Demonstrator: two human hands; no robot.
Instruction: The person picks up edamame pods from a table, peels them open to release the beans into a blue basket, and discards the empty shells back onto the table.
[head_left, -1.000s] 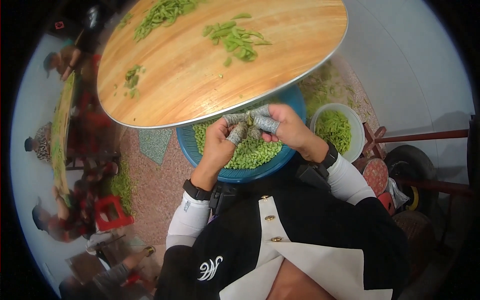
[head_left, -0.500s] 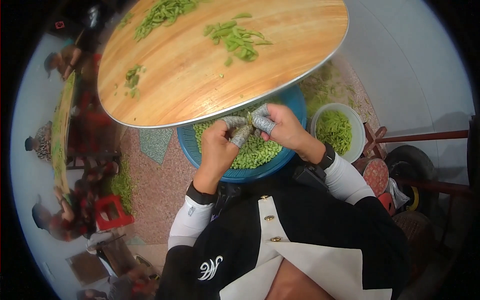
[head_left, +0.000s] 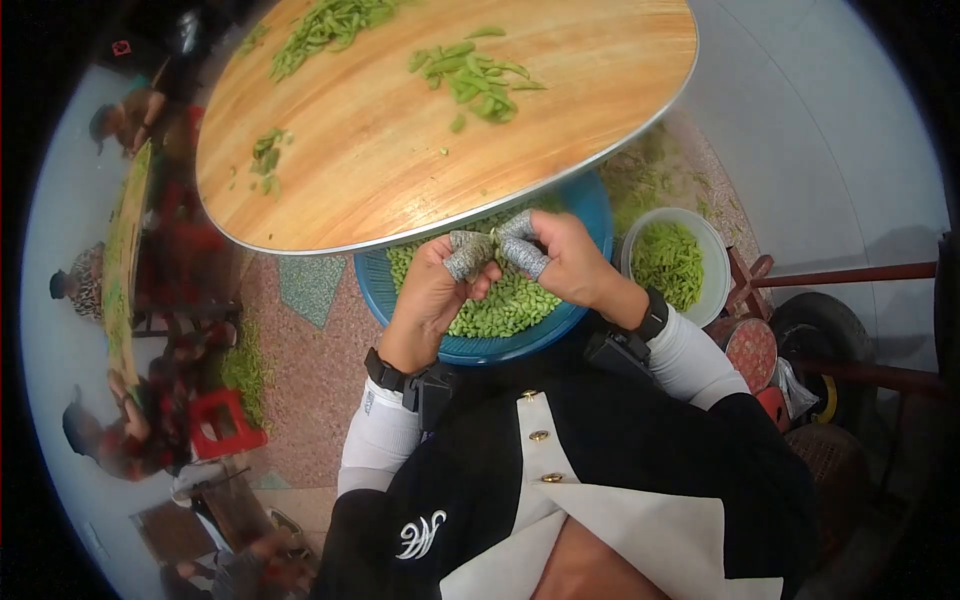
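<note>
Head view shows a small green bean pod (head_left: pixel 493 237) pinched between the grey-sleeved fingertips of both hands, just above the round blue plastic basin (head_left: pixel 590 215) and close under the near edge of the table. Left hand (head_left: pixel 432 290) has its covered thumb and forefinger closed narrowly on the pod's left end, and right hand (head_left: pixel 565 258) grips the right end the same way, so the two hands touch at the fingertips. Shelled green beans (head_left: pixel 500 305) fill the basin below them. To the right of the basin stands a white round bowl (head_left: pixel 712 262) holding more green pods. Farther off, the round wooden tabletop with a metal rim (head_left: pixel 400 150) carries scattered heaps of green pods (head_left: pixel 475 75).
</note>
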